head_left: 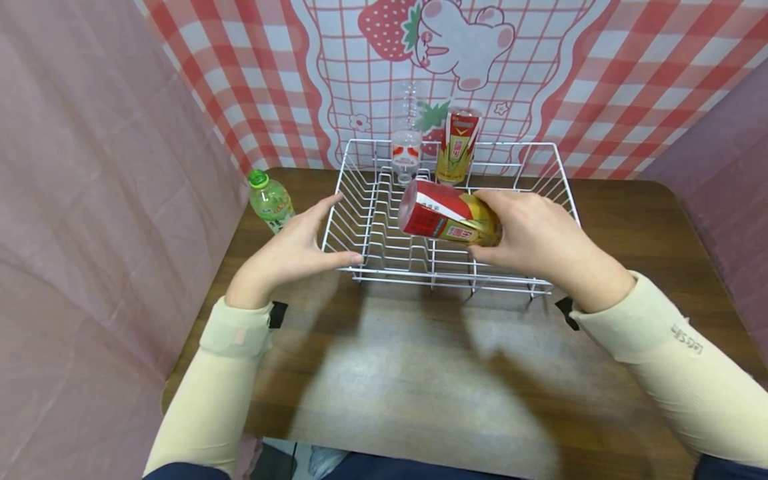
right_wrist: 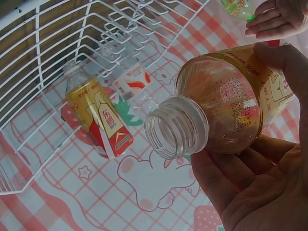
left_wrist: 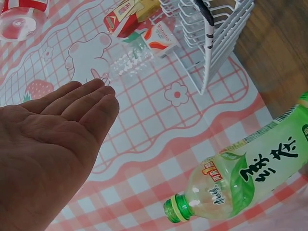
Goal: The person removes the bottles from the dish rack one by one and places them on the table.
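Note:
My right hand (head_left: 531, 230) grips a plastic bottle (head_left: 447, 217) with a red and gold label, held roughly sideways above the white wire rack (head_left: 393, 273). Its clear base points left, and in the right wrist view its threaded mouth (right_wrist: 178, 127) has no cap. The left hand (head_left: 294, 247) holds nothing; its fingers are extended by the rack's left side, and I cannot tell whether they touch the wire. Toward the back of the rack, a second red and gold bottle (head_left: 459, 147) and a clear bottle (head_left: 407, 150) stand neck down.
A green bottle (head_left: 270, 200) with a green cap stands on the wooden table (head_left: 384, 373) left of the rack, beyond the left hand. Behind the rack rises a red and white checked cloth (head_left: 270, 73). Pink curtains (head_left: 108, 200) hang along the sides.

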Available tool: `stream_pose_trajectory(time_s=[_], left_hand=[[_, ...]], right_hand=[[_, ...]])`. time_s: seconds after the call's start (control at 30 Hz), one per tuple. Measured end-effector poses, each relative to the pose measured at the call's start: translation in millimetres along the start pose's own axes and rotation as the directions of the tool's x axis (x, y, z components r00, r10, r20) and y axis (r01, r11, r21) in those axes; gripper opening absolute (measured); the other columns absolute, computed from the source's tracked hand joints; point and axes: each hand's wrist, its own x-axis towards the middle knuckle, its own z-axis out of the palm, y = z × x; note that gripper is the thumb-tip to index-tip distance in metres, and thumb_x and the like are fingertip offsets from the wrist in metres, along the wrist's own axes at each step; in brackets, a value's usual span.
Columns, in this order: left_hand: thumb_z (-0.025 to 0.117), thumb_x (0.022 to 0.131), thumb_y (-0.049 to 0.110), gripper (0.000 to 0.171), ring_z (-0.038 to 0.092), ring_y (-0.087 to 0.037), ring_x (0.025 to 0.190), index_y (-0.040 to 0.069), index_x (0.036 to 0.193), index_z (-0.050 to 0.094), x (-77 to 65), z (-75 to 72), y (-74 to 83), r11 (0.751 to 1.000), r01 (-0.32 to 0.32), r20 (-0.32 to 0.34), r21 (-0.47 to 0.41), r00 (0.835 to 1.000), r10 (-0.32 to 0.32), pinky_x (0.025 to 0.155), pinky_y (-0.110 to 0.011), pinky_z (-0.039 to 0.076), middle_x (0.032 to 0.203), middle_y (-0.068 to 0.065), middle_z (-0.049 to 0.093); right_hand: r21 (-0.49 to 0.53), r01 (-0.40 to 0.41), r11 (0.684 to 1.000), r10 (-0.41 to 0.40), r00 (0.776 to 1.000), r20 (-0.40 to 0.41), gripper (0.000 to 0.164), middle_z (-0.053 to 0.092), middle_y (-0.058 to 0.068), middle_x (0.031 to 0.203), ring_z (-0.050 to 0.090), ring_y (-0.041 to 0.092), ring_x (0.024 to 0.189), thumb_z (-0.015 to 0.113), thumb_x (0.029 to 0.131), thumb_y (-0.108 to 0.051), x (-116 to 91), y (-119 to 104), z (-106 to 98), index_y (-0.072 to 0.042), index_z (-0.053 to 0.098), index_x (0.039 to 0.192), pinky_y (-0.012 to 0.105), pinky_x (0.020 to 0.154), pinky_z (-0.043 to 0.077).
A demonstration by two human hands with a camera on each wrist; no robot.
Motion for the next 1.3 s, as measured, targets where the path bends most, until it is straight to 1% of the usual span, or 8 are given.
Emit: stream_pose_trajectory(time_s=[0.3, 0.47, 0.57, 0.7, 0.93, 1.13, 1.3], left_hand=[[0.083, 0.079, 0.057, 0.111, 0.036, -0.028, 0.143, 0.007, 0.16, 0.026, 0.8, -0.7, 5.0, 1.0, -0.015, 0.008, -0.002, 1.0, 0.015, 0.115, -0.046, 0.032, 0.16, -0.013, 0.035], [0.083, 0.078, 0.059, 0.112, 0.035, -0.026, 0.143, 0.008, 0.16, 0.027, 2.3, -2.1, 9.5, 1.0, -0.026, 0.015, 0.017, 1.0, 0.026, 0.115, -0.046, 0.032, 0.16, -0.011, 0.035], [0.082, 0.078, 0.061, 0.112, 0.035, -0.025, 0.143, 0.008, 0.16, 0.027, 3.3, -3.2, 12.3, 0.999, -0.029, 0.018, 0.028, 0.999, 0.028, 0.116, -0.045, 0.031, 0.16, -0.01, 0.034], [0.081, 0.077, 0.062, 0.113, 0.034, -0.024, 0.144, 0.009, 0.161, 0.027, 3.8, -3.9, 14.3, 0.999, -0.029, 0.021, 0.04, 0.999, 0.028, 0.116, -0.044, 0.031, 0.161, -0.008, 0.033], [0.08, 0.076, 0.065, 0.116, 0.035, -0.025, 0.144, 0.009, 0.161, 0.026, 5.1, -4.3, 17.0, 0.998, -0.024, 0.034, 0.058, 0.999, 0.022, 0.115, -0.045, 0.032, 0.161, -0.009, 0.033], [0.081, 0.078, 0.06, 0.112, 0.035, -0.028, 0.143, 0.006, 0.16, 0.027, 6.5, -5.3, 20.0, 0.997, -0.029, 0.051, 0.07, 0.998, 0.026, 0.115, -0.046, 0.032, 0.16, -0.012, 0.034], [0.082, 0.078, 0.057, 0.109, 0.039, -0.03, 0.141, 0.004, 0.158, 0.03, 8.2, -5.2, 21.9, 0.996, -0.057, 0.048, 0.075, 0.997, 0.053, 0.114, -0.046, 0.034, 0.157, -0.014, 0.039]], right_hand=[[0.005, -0.001, 1.0, 0.001, 1.0, -0.003, 0.063, 0.069, 0.005, 0.096, 0.061, 0.023, 0.074, 0.086, 0.072, -0.034, -1.6, -0.8, 4.7, -0.006, 0.063, 0.123, 0.048, 0.062, 0.051], [0.011, -0.006, 1.0, 0.006, 1.0, -0.002, 0.065, 0.069, 0.006, 0.099, 0.062, 0.024, 0.076, 0.087, 0.071, -0.033, -2.3, -2.1, 7.4, -0.004, 0.063, 0.125, 0.048, 0.063, 0.052], [0.009, -0.009, 1.0, 0.009, 1.0, 0.015, 0.067, 0.069, 0.008, 0.1, 0.062, 0.025, 0.077, 0.087, 0.072, -0.032, -2.5, -3.6, 8.1, -0.002, 0.061, 0.126, 0.047, 0.063, 0.053], [-0.003, 0.0, 1.0, 0.0, 1.0, 0.029, 0.064, 0.068, 0.008, 0.097, 0.061, 0.025, 0.076, 0.086, 0.072, -0.033, -2.3, -5.5, 8.3, -0.002, 0.06, 0.123, 0.046, 0.062, 0.053], [-0.025, 0.012, 1.0, -0.011, 1.0, 0.025, 0.061, 0.066, 0.006, 0.092, 0.06, 0.024, 0.072, 0.087, 0.072, -0.033, -1.5, -6.7, 9.5, -0.004, 0.059, 0.118, 0.046, 0.059, 0.052], [-0.03, 0.018, 0.999, -0.017, 1.0, 0.023, 0.061, 0.065, 0.005, 0.09, 0.06, 0.024, 0.071, 0.087, 0.071, -0.032, -1.5, -7.4, 11.3, -0.004, 0.059, 0.118, 0.046, 0.057, 0.051], [-0.037, 0.019, 0.999, -0.018, 1.0, 0.026, 0.061, 0.066, 0.006, 0.091, 0.06, 0.024, 0.072, 0.086, 0.072, -0.032, -1.9, -8.6, 13.0, -0.003, 0.06, 0.118, 0.045, 0.057, 0.052]])
